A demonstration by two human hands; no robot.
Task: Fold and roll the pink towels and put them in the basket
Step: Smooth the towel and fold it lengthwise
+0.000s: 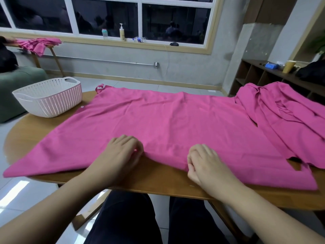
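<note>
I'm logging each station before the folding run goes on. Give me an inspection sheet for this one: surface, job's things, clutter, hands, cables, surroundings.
Surface: wooden table, mostly covered by cloth.
Job's things: one pink towel spread flat; a heap of pink towels at the right end; white basket at the far left corner, nothing seen inside.
Clutter: nothing seen on the table.
Hands: left hand and right hand both at the spread towel's near edge, fingers curled into the fabric.
Cables: a thin cable runs down the wall from the sill.
Surroundings: window sill with pump bottle; more pink cloth on a far stand; shelf unit with a paper cup on top.
</note>
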